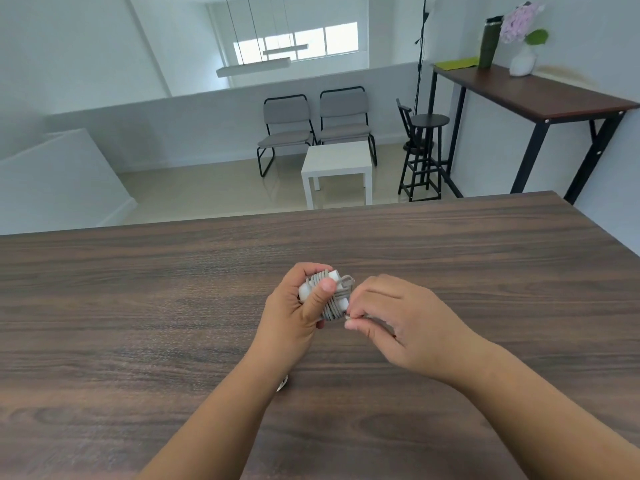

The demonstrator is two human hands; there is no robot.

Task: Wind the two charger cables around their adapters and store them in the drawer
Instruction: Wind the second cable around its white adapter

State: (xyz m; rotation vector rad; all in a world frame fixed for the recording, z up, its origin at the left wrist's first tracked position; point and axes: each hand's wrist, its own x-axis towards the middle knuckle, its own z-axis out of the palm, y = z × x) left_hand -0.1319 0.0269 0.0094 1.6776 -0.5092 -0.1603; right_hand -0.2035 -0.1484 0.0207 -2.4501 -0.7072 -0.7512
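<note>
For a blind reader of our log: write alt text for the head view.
Over a dark wooden table, the left hand grips a white adapter wrapped in grey cable, while the right hand pinches the cable's end beside it. Two grey chairs stand beyond.

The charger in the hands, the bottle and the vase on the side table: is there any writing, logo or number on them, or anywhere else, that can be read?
No readable text anywhere in this view.
White adapter with its wound cable: no marking shows.
Dark bottle: any print is too small and blurred to tell.
White vase: plain.
Wooden desk: wood grain only.
</note>
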